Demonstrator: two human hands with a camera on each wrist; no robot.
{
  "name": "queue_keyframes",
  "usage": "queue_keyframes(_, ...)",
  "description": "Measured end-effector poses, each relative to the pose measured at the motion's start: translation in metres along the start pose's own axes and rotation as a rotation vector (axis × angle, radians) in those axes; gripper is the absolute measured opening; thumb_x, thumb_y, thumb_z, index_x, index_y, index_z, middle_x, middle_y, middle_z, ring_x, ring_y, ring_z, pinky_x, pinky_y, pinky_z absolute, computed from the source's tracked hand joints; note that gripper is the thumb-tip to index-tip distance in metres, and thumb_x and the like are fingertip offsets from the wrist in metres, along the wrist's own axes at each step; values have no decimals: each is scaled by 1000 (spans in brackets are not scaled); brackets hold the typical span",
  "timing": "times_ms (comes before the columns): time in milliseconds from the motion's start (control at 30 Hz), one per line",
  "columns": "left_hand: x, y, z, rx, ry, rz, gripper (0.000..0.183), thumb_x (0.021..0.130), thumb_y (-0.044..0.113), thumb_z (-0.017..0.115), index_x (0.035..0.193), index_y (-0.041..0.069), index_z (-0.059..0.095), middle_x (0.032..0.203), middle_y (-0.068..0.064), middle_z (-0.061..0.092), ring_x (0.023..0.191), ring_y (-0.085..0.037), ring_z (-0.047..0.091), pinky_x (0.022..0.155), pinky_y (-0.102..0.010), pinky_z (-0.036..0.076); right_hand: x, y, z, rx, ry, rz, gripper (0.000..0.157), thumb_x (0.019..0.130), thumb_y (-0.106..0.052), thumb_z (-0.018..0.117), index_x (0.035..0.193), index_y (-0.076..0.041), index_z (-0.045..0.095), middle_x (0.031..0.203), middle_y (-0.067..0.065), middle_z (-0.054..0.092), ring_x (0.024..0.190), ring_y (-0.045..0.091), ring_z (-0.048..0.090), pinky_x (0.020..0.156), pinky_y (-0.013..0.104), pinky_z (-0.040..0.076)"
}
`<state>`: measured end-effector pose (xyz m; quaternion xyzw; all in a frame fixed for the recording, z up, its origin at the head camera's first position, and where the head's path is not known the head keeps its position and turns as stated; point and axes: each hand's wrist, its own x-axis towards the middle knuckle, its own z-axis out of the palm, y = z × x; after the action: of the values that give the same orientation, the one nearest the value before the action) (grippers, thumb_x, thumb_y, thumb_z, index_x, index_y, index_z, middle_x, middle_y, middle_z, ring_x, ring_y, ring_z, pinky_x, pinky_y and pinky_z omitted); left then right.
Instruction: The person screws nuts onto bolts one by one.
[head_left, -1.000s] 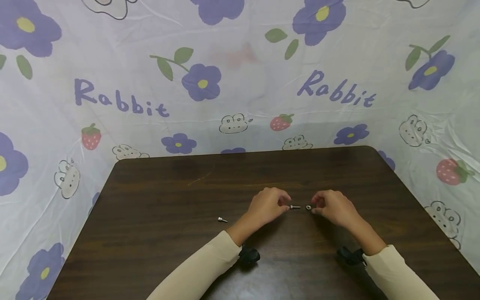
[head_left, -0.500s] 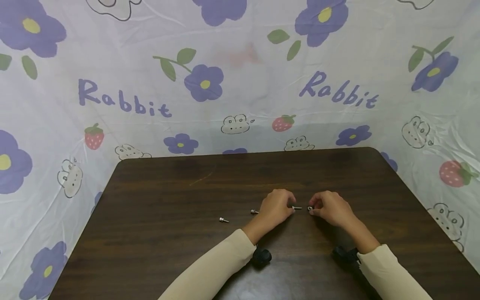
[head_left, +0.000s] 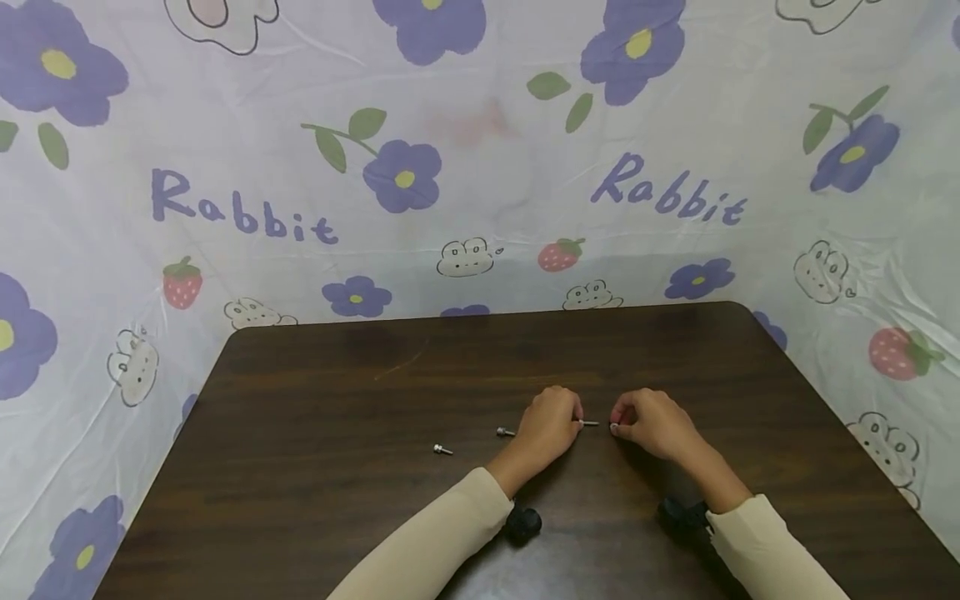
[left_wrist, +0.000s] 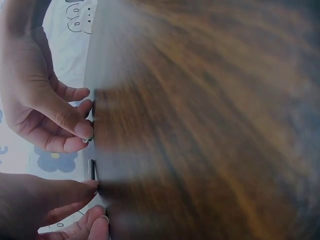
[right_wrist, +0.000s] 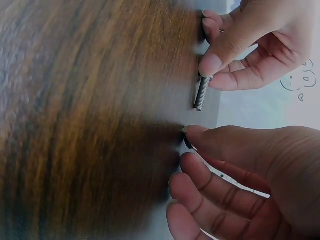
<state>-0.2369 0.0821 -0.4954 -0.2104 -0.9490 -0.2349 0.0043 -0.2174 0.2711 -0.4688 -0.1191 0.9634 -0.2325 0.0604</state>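
Note:
My left hand point(head_left: 550, 427) pinches a metal bolt point(head_left: 590, 423) by its head end between thumb and fingers. The bolt's threaded shank point(right_wrist: 201, 95) sticks out toward the right, close above the tabletop. Facing it, my right hand point(head_left: 655, 423) pinches a small nut point(head_left: 614, 427) between thumb and forefinger. In the right wrist view only a dark sliver of the nut point(right_wrist: 188, 143) shows beside the thumb. A short gap separates the bolt's tip from the nut. Fingers cover the bolt's head in the left wrist view.
Two more bolts lie on the brown wooden table point(head_left: 337, 500): one bolt point(head_left: 506, 432) just left of the left hand, another bolt point(head_left: 442, 449) farther left. A printed cloth point(head_left: 480, 167) hangs behind and beside the table. Each wrist carries a black device point(head_left: 523, 525).
The right-hand fingers have closed on the nut, which earlier lay in front of them. My left hand has shifted slightly right, uncovering the bolt behind it. The head view has tilted a little.

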Motion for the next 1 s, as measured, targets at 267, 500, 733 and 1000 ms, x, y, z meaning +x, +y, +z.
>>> queue_keyframes(267,2,0,-1,-50,-12,1,6,91,18,78,87,14,75,89,5,70,79,-9,65,63,-22,52,-3,2,1,3,22,-37,13,86,-6,80,83,-11,69,76,-4,67,67,12,57,60,34,46)
queue_keyframes(500,1,-3,-4,-133,20,72,7,86,8,78,82,13,76,76,6,70,65,-3,60,60,-17,50,-1,3,4,111,22,-65,8,86,2,76,83,-3,70,71,0,67,55,11,61,50,28,52)
queue_keyframes(733,0,-10,-4,-216,3,97,6,86,7,78,86,12,80,80,5,73,68,-2,63,63,-16,51,0,3,6,137,15,-38,3,90,3,71,90,3,74,75,3,70,57,13,64,50,27,54)
queue_keyframes(1000,-5,-23,-17,-344,49,145,5,89,6,77,89,7,82,80,1,75,62,1,61,58,-14,50,0,2,5,206,22,-29,6,91,3,71,87,1,75,74,5,69,59,17,68,52,28,56)
